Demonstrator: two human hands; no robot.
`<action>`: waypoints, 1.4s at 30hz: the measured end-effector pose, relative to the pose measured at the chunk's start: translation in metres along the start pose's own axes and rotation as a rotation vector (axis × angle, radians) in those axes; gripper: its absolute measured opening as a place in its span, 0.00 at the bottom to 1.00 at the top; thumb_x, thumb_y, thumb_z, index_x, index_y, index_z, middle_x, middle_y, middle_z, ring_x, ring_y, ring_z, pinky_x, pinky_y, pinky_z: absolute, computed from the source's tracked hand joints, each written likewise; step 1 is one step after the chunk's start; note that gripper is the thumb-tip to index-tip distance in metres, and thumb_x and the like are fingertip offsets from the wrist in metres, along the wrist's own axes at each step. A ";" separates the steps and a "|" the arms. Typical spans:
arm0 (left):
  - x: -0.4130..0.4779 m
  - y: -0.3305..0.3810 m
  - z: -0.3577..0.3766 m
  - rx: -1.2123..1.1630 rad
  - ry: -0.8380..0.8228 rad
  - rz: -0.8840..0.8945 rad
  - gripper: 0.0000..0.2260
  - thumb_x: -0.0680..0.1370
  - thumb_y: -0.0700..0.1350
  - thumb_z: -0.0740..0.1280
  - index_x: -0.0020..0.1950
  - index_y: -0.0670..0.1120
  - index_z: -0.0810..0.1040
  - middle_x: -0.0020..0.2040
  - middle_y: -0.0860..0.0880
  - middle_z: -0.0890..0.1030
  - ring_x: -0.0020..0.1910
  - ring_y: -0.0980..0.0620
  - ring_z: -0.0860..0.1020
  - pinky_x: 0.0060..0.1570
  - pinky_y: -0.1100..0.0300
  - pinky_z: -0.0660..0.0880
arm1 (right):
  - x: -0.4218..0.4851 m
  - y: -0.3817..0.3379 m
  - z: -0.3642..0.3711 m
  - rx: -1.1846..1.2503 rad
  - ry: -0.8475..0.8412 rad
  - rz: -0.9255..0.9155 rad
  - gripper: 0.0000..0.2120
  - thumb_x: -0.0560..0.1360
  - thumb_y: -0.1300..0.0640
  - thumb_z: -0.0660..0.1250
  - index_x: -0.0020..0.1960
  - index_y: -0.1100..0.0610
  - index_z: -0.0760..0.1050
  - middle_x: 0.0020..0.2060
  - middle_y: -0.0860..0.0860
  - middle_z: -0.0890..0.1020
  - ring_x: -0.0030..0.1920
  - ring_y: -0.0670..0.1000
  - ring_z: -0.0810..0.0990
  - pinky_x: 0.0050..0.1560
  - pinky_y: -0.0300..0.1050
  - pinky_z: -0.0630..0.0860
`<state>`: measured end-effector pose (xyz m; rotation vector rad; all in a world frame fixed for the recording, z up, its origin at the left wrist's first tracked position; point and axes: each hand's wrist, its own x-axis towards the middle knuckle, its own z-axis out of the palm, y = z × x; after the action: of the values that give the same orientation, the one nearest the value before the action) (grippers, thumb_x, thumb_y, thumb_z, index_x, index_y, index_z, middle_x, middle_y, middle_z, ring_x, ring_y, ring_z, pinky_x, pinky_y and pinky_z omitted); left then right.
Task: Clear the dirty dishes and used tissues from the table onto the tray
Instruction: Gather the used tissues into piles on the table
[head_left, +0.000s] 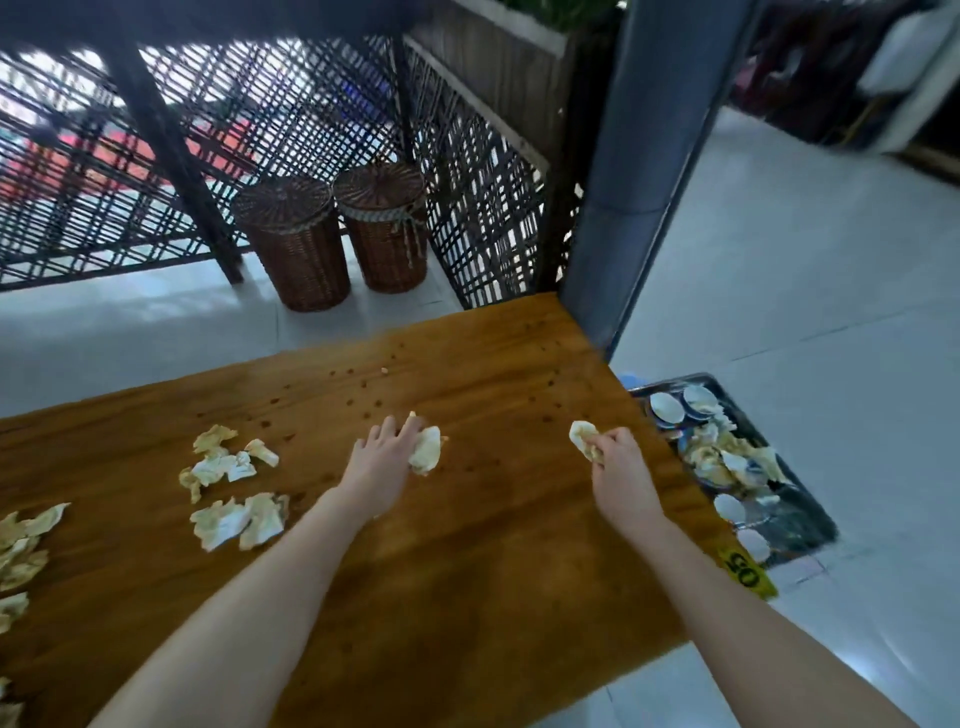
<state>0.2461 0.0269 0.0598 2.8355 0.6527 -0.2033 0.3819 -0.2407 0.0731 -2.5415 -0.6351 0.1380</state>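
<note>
My left hand (382, 457) reaches over the middle of the wooden table (467, 545) and holds a crumpled stained tissue (427, 449) in its fingers. My right hand (615, 460) grips another crumpled tissue (584, 436) near the table's right edge. Several more used tissues lie on the left part of the table, one group (223, 460) ahead and another group (239, 522) nearer me. The dark tray (800, 514) sits low beyond the right edge, holding small blue-and-white bowls (667, 405) and a heap of tissues (732, 457).
More tissues (21, 551) lie at the table's far left edge. Crumbs dot the tabletop. Two lidded wicker baskets (337, 239) stand on the pale tiled floor beyond the table, before a dark lattice screen. A grey pillar (634, 171) rises at the table's far right corner.
</note>
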 end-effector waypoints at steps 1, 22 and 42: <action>-0.001 0.022 0.003 -0.018 -0.002 0.015 0.32 0.77 0.35 0.63 0.76 0.52 0.53 0.71 0.41 0.64 0.70 0.39 0.64 0.67 0.44 0.63 | -0.003 0.018 -0.012 0.013 0.002 -0.003 0.19 0.78 0.68 0.58 0.69 0.60 0.70 0.58 0.56 0.72 0.55 0.52 0.74 0.59 0.41 0.71; 0.019 0.307 0.064 0.027 0.026 0.308 0.35 0.79 0.38 0.64 0.78 0.55 0.47 0.72 0.46 0.63 0.68 0.45 0.67 0.68 0.52 0.64 | -0.037 0.240 -0.107 0.088 0.047 0.118 0.17 0.77 0.70 0.59 0.65 0.65 0.73 0.56 0.59 0.73 0.56 0.58 0.73 0.57 0.49 0.73; 0.166 0.400 0.090 0.077 -0.042 0.399 0.41 0.78 0.39 0.65 0.77 0.56 0.38 0.60 0.47 0.69 0.55 0.48 0.72 0.57 0.56 0.69 | 0.081 0.353 -0.122 0.063 -0.012 0.290 0.19 0.77 0.65 0.61 0.67 0.57 0.72 0.58 0.51 0.69 0.48 0.45 0.70 0.51 0.37 0.67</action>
<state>0.5643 -0.2769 0.0172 2.9496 0.0640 -0.2202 0.6252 -0.5266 0.0023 -2.5592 -0.2588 0.2694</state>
